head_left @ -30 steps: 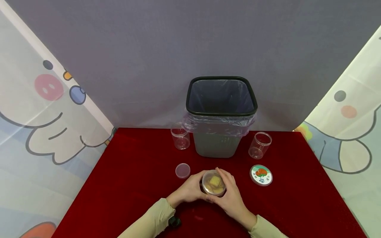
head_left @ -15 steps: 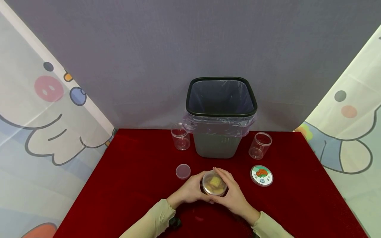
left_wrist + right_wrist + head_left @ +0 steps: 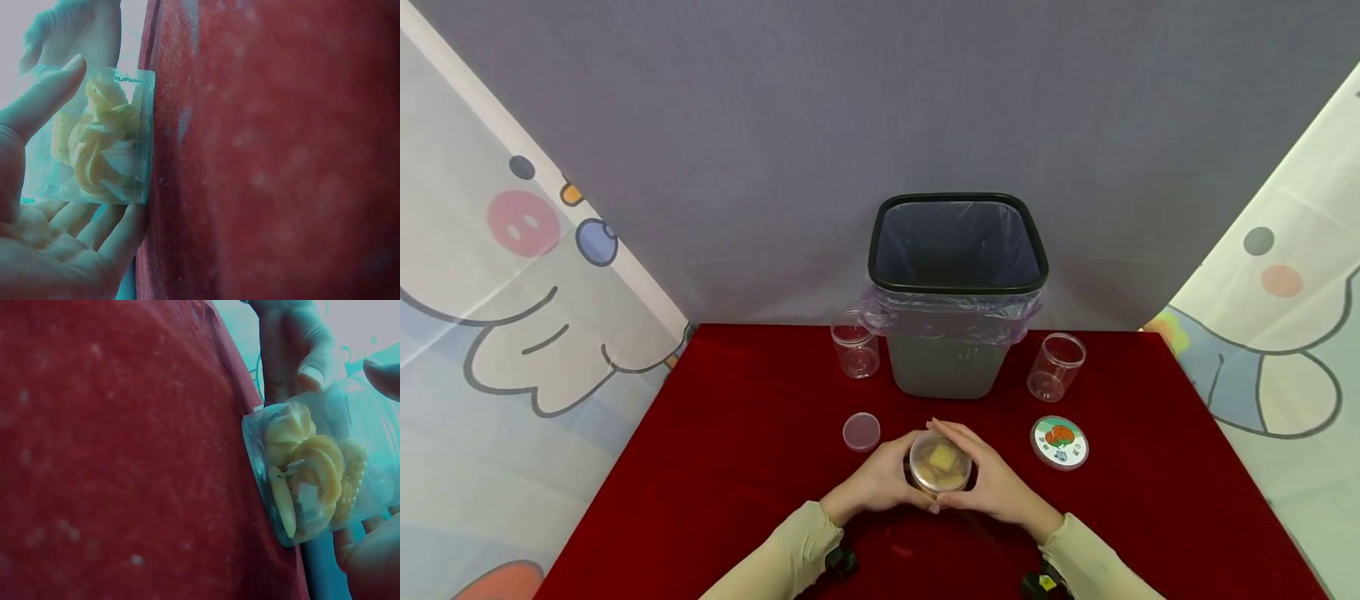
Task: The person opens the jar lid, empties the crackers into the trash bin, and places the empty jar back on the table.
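A clear plastic jar of yellow cookies stands on the red cloth between both hands. Its cookies, some of them ridged swirls, show through the wall in the left wrist view. From the left side my left hand curves round the jar, its thumb at the near side. My right hand grips the jar's upper part from the right, fingers over the far edge and thumb near the left thumb. In the right wrist view, the jar has its base on the cloth and the right fingers round its upper end.
A bin with a plastic liner stands behind the jar. Clear jars flank it, one on the left and one on the right. A clear lid and a printed lid lie on the red cloth.
My right hand has turned round the jar's top, its fingertips shifting left along the far edge and its wrist swinging right. The left hand and the jar stay in place.
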Available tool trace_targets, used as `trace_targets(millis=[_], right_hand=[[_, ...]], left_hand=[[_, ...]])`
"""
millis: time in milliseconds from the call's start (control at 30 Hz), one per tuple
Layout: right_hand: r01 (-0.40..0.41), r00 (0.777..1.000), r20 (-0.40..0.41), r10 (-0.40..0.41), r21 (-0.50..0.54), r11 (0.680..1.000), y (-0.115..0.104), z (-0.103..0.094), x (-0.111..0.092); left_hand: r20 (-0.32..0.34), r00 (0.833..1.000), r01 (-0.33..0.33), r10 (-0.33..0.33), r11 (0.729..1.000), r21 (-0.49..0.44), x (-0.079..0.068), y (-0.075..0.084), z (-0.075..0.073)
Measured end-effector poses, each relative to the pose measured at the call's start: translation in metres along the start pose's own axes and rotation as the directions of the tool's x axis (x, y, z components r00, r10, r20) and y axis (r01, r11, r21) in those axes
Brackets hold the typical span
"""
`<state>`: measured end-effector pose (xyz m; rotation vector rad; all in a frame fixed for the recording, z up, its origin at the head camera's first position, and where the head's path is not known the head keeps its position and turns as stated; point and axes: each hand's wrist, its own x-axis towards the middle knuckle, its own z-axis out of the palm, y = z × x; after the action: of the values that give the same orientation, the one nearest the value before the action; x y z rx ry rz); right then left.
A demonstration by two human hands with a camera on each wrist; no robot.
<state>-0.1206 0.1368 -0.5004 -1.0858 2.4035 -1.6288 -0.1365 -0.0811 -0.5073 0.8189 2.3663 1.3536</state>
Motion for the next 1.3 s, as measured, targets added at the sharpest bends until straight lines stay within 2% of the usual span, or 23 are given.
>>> trace_targets(millis=[100,167,333,400,567,767,900,1000,1067,1300], right_hand=[[-0.019,1.000,0.002,0.019,-0.002,1.000,0.005,0.001,-0.002],[-0.036,0.999,-0.024,0.036,-0.021,0.999,0.004,0.002,-0.004],[-0.086,0.986,-0.151,0.071,-0.092,0.992,-0.008,0.003,-0.010],[-0.103,0.972,-0.221,0.076,-0.113,0.988,-0.013,0.005,-0.012],[-0.173,0.922,-0.375,0.101,-0.163,0.971,-0.022,0.017,-0.018],[-0.283,0.873,-0.449,0.189,-0.151,0.947,-0.031,0.038,-0.020],[-0.302,0.852,-0.479,0.209,-0.124,0.945,-0.031,0.046,-0.018],[-0.273,0.857,-0.482,0.182,-0.124,0.954,-0.029,0.045,-0.016],[-0.246,0.869,-0.470,0.154,-0.141,0.959,-0.027,0.043,-0.016],[-0.164,0.935,-0.337,0.106,-0.147,0.975,-0.020,0.026,-0.015]], left_hand=[[-0.002,1.000,-0.012,0.012,1.000,0.005,0.000,-0.001,0.000],[-0.002,1.000,-0.018,0.018,1.000,0.008,0.000,-0.001,0.001],[-0.003,1.000,-0.011,0.011,1.000,0.023,0.001,-0.001,0.001],[-0.003,1.000,-0.010,0.010,1.000,0.026,0.001,0.000,0.001],[-0.004,1.000,-0.008,0.008,1.000,0.030,0.000,0.001,-0.001],[-0.011,1.000,-0.026,0.027,0.999,0.042,0.000,0.001,0.000],[-0.008,0.999,-0.037,0.037,0.999,0.031,0.000,0.002,0.000],[-0.005,1.000,-0.023,0.023,1.000,0.016,0.000,0.002,-0.001],[-0.001,1.000,-0.016,0.016,1.000,0.013,0.000,0.003,-0.001],[0.010,1.000,-0.029,0.029,1.000,0.000,-0.001,0.004,-0.002]])
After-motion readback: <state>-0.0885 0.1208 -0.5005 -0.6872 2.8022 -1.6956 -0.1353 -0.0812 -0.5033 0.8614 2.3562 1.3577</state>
